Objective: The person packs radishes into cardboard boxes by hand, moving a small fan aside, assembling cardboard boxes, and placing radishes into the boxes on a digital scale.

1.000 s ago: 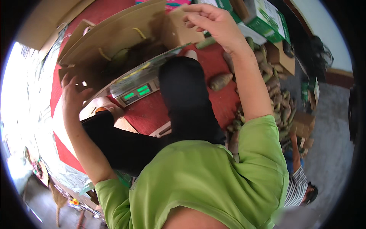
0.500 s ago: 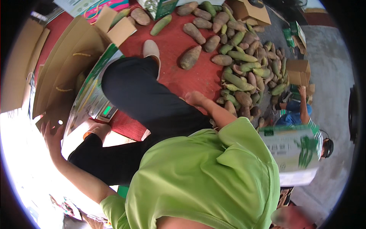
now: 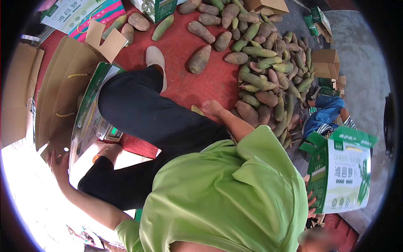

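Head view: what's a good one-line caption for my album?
Above a red floor: left hand at an open box, right hand near a vegetable heap.

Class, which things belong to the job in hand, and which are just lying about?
Likely job:
left hand, at open brown cardboard box with yellow rope handles
right hand, by yellowish root vegetable
heaped green and brown root vegetables
pale scale with green display

Likely lying about:
green and white carton
brown cardboard carton at top

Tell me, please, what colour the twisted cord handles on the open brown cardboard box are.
Yellow: the twisted cord handles show best in the head view.
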Motion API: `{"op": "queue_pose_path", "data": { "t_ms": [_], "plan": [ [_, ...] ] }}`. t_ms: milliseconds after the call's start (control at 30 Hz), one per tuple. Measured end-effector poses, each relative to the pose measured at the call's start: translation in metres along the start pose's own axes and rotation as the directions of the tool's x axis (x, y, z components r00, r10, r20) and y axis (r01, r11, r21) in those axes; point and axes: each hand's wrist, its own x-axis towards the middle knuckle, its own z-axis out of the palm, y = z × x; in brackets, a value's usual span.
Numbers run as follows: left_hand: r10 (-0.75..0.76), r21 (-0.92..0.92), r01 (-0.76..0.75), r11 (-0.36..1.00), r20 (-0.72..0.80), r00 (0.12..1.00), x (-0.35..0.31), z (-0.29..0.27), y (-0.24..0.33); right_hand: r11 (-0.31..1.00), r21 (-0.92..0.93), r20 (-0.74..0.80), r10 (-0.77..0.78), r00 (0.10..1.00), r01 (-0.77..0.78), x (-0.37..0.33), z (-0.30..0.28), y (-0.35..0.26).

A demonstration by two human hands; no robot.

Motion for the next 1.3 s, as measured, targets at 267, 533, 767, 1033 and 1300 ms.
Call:
{"op": "queue_pose_path", "data": {
  "t_ms": [267,533,767,1033,1300],
  "plan": [
    [-0.012,0.051,0.011,0.999,0.004,1.0,-0.006,-0.004,0.006,0.788,0.533,0.042,0.339,0.94,-0.308,0.004,-0.012,-0.009],
    [0.012,0.064,-0.012,0.998,0.001,1.0,0.0,-0.003,-0.005,0.884,0.232,0.096,0.395,0.914,-0.407,-0.048,-0.011,0.039],
    [-0.001,0.07,-0.001,0.998,0.029,1.0,-0.002,-0.004,0.002,0.385,0.134,0.219,0.887,0.407,-0.913,-0.152,-0.054,0.079],
    [-0.016,0.001,0.016,1.0,-0.002,1.0,-0.002,0.0,-0.008,0.386,-0.002,0.27,0.888,0.372,-0.922,-0.176,-0.033,0.048],
    [0.004,-0.027,-0.005,1.0,-0.049,0.999,-0.003,0.005,-0.001,0.262,0.066,0.349,0.898,0.268,-0.963,-0.143,-0.052,0.047]
  ]
}}
